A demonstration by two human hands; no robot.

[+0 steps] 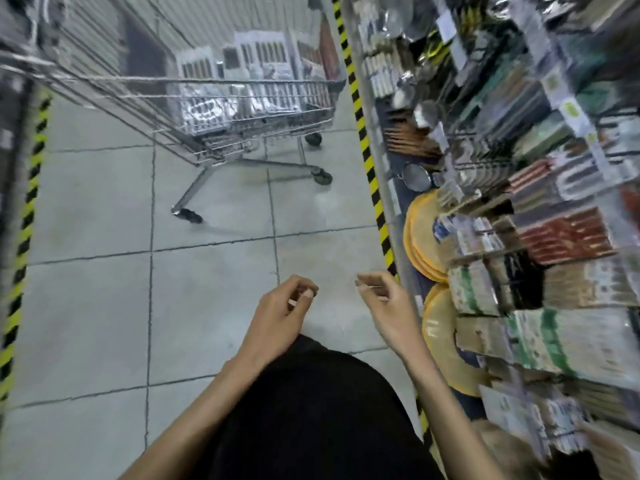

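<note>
I stand in a shop aisle and look down at the grey tiled floor [207, 306]. My left hand [277, 313] hovers in front of me with loosely curled fingers and holds nothing. A short way to its right, my right hand [384, 303] hangs the same way, also with nothing in it, close to the lower shelf edge. A wire shopping cart [242, 98] stands ahead on the left with several flat packaged goods [249, 60] inside. The picture is blurred by motion.
Shelves [519, 202] on the right carry packed kitchen utensils, sieves and round yellow woven mats [420, 237]. Yellow-black hazard tape [367, 157] marks the shelf base on the right, and another hazard tape strip [27, 216] runs along the left. Open floor lies between me and the cart.
</note>
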